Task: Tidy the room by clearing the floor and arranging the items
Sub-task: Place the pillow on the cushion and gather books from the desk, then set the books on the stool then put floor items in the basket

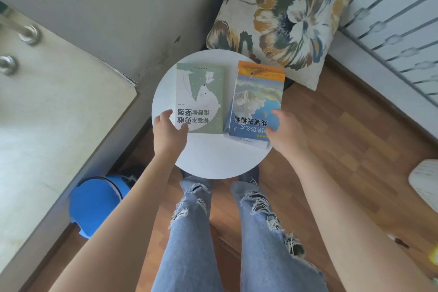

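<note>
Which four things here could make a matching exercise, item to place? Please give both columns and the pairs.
Items:
1. green book
2. blue book
3. flowered cushion
4. blue bin

Places:
A. on the floor beside the cabinet, at the person's left
B. left half of the round white table, at the left hand
C. behind the table, propped up
D. right half of the table, top of a stack, under the right hand

Pairs: 1-B, 2-D, 3-C, 4-A

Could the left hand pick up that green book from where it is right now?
Probably yes. The left hand is already at the near left corner of the green book, which lies flat on the round white table with nothing on top of it.
</note>
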{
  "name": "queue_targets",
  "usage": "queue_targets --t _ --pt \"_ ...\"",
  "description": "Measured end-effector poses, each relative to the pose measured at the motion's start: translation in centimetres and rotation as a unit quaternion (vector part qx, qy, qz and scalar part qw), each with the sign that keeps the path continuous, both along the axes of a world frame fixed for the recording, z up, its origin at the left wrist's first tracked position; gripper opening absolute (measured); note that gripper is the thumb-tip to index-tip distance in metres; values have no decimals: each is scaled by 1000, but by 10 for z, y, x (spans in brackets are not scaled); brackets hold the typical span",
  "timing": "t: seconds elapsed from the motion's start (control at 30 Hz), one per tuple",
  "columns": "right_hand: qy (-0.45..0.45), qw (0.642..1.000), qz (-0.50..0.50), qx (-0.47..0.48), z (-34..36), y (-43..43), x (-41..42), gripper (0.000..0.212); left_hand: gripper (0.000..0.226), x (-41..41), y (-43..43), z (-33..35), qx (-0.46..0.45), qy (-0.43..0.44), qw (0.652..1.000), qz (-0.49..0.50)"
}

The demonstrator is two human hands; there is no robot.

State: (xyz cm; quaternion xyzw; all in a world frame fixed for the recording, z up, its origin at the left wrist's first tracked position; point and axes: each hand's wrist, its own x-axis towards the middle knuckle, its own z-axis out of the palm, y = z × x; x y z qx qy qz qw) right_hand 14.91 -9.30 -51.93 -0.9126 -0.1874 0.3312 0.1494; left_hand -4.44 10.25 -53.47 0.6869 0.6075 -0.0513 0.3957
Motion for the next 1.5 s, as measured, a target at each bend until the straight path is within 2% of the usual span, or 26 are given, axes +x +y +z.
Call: queue_targets --t 0.13,0.3,0.43,0.57,0.8,0.97,1.03,1.1,1.17,1.27,1.5 --pt "-20 1000 -5 5 1 -9 -4 58 55 -11 11 -1 13 1 1000 -18" --pt "8 999 -42 27 -1 -24 -19 63 54 -26 22 1 20 1 999 -40" --pt "8 989 -133 69 -4 -33 -31 57 54 -38 37 1 18 13 997 -75" --pt "10 978 -200 58 -17 -46 -42 68 49 -49 51 -8 41 18 994 -100" --pt "24 957 -270 107 -50 -47 -55 76 56 -62 73 -41 43 25 996 -71" --pt "34 953 -278 111 -77 -54 -60 81 62 -68 87 -75 -11 40 997 -67" --pt "79 938 -318 115 -84 -50 -58 90 55 -65 92 -82 -30 44 996 -66" --pt "108 919 -360 118 -92 -47 -58 94 34 -58 97 -92 -61 18 996 -67" --pt "140 901 -388 137 -99 -46 -58 84 20 -51 101 -97 -100 -11 994 -35" --pt "182 874 -417 169 -103 -41 -61 50 20 -42 106 -103 -102 -6 994 -39" --pt "208 855 -441 175 -106 -38 -66 51 28 -35 114 -114 -161 -37 986 16"
